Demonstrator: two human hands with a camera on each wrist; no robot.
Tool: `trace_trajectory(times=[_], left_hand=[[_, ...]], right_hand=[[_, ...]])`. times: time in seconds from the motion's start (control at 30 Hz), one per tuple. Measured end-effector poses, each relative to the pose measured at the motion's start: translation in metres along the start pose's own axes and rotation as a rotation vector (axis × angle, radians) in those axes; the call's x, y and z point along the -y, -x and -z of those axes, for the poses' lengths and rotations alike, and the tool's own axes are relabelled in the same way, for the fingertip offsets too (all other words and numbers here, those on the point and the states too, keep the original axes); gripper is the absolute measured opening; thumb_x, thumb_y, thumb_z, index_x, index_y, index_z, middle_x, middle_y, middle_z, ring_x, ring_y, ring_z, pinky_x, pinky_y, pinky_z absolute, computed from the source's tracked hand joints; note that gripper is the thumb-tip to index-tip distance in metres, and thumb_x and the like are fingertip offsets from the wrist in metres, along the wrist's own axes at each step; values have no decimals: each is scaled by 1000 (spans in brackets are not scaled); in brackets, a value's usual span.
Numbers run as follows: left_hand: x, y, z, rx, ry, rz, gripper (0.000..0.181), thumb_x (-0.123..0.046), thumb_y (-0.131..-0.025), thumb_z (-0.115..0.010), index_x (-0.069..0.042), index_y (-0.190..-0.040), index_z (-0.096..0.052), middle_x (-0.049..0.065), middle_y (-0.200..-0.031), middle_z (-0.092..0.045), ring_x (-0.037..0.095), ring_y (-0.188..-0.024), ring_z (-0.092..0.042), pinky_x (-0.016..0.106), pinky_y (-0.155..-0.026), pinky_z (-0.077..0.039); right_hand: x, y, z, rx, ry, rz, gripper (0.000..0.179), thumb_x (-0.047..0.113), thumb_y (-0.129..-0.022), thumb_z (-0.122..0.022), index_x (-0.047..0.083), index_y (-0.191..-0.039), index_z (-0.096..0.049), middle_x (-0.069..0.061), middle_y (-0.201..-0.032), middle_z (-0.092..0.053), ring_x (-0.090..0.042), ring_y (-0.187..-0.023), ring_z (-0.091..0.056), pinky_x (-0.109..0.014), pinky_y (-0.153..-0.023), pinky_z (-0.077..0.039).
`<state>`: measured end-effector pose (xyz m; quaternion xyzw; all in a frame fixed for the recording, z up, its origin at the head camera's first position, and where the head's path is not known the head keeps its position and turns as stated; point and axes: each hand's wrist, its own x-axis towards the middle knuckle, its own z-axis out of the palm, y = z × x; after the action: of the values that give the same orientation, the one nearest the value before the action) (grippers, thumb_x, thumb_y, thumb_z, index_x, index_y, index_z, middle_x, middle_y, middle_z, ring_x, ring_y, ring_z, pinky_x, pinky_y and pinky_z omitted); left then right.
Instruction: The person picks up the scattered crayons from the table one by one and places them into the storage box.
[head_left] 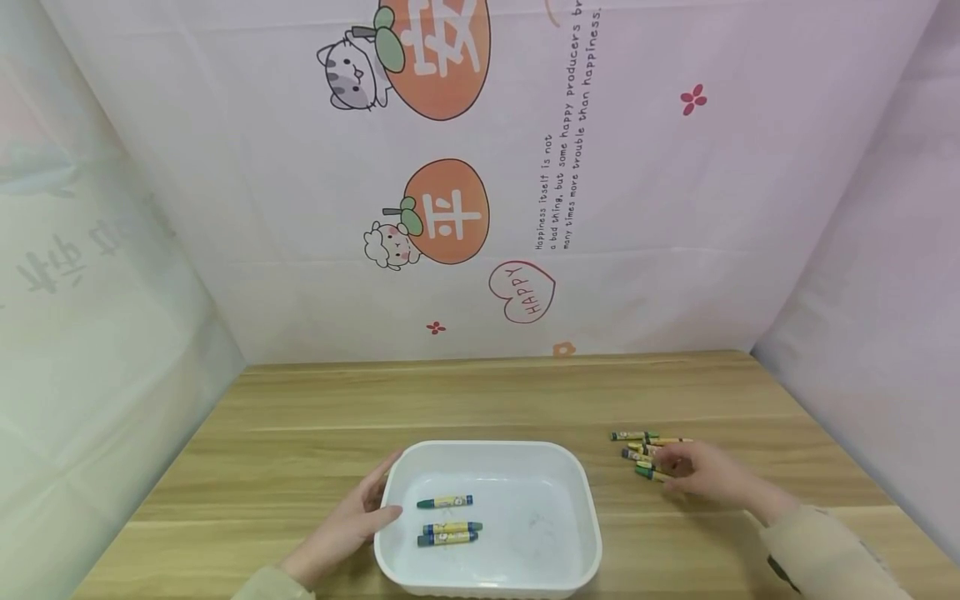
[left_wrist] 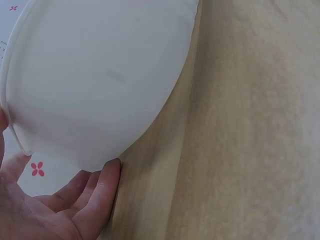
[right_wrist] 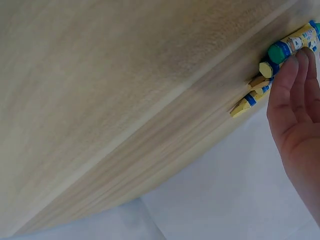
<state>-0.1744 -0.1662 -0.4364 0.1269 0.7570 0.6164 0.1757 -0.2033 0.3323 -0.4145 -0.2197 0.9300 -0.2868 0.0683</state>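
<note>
A white rectangular plastic tub (head_left: 525, 467) stands on the wooden table, with three dark green and blue-green crayons (head_left: 453, 527) lying inside on its left half. My left hand (head_left: 351, 527) grips the tub's left side, thumb over the rim; in the left wrist view its fingers (left_wrist: 100, 192) press the outer wall low down. To the right of the tub lies a loose pile of crayons (head_left: 633, 436) in yellow wrappers. Over the pile's right side is my right hand (head_left: 708, 477), its fingertips touching a green crayon (right_wrist: 292, 46). The right thumb is hidden in the right wrist view.
The wooden table (head_left: 322, 417) meets a printed white cloth backdrop (head_left: 622, 292) at its far edge. White cloth walls (head_left: 862, 275) rise on the left and right sides. Bare tabletop lies between the tub and the crayon pile.
</note>
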Motion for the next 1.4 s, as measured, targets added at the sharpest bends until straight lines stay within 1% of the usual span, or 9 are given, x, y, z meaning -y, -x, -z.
trace_trajectory(times=[0.13, 0.2, 0.47, 0.63, 0.77, 0.9, 1.03, 1.2, 1.4], left_hand=[[0, 1, 0, -2, -1, -2, 75, -12, -90, -54, -14, -150, -10, 37, -140, -31, 30, -112, -52, 40, -79, -57], [0, 1, 0, -4, -1, -2, 75, -12, -90, -54, -14, -150, -10, 36, -140, -31, 30, -112, -52, 40, -79, -57], [1, 1, 0, -16, -21, -5, 74, -13, -90, -55, -14, -150, -11, 36, -140, -31, 35, -116, -50, 40, -82, -56], [3, 2, 1, -18, -15, -13, 74, -12, -90, -55, -14, -150, -10, 37, -140, -30, 37, -118, -48, 40, -82, -56], [4, 2, 1, -19, -10, -15, 74, -12, -90, -54, -14, -150, -11, 36, -141, -29, 38, -119, -47, 41, -82, -56], [5, 2, 1, -22, -17, -17, 74, -12, -90, -54, -14, -150, -11, 36, -142, -28, 38, -119, -47, 40, -82, -56], [5, 2, 1, -19, -6, -12, 74, -12, -91, -54, -14, -150, -10, 36, -142, -27, 38, -120, -47, 41, -82, -56], [5, 1, 1, -14, 15, -7, 74, -13, -91, -55, -16, -150, -10, 36, -143, -26, 38, -120, -47, 41, -82, -56], [5, 0, 1, -11, 1, -17, 74, -12, -90, -54, -15, -150, -10, 36, -142, -28, 35, -116, -51, 39, -81, -56]], right_hand=[[0, 0, -2, -15, 49, 17, 34, 19, -77, -72, 1, -103, -63, -9, -99, -66, -6, -82, -57, -20, -66, -50], [0, 0, -3, -21, 78, 12, 34, 20, -76, -72, 3, -103, -64, -7, -99, -66, -7, -81, -57, -20, -66, -50], [0, -1, -8, -20, 143, 25, 29, 19, -73, -74, 6, -98, -66, 5, -84, -63, 3, -71, -48, -18, -59, -45], [0, -1, -11, -14, 168, 30, 24, 14, -71, -75, 10, -93, -66, 10, -80, -59, 4, -68, -43, -18, -56, -42], [3, -1, -12, -8, 178, 62, 18, 10, -72, -74, 12, -88, -66, 12, -76, -57, 4, -65, -42, -18, -53, -40], [4, -1, -13, -16, 195, 106, 16, 7, -73, -72, 15, -84, -65, 13, -69, -50, 4, -62, -38, -17, -50, -35], [3, -1, -14, -34, 240, 153, 16, 8, -72, -73, 16, -82, -64, 16, -70, -51, 5, -63, -40, -17, -51, -37], [3, 0, -13, -16, 212, 152, 16, 10, -73, -72, 15, -85, -65, 16, -72, -54, 6, -64, -42, -17, -52, -39], [3, 0, -8, 60, 120, 108, 15, 10, -76, -70, 13, -90, -66, 14, -74, -53, 6, -66, -42, -18, -54, -41]])
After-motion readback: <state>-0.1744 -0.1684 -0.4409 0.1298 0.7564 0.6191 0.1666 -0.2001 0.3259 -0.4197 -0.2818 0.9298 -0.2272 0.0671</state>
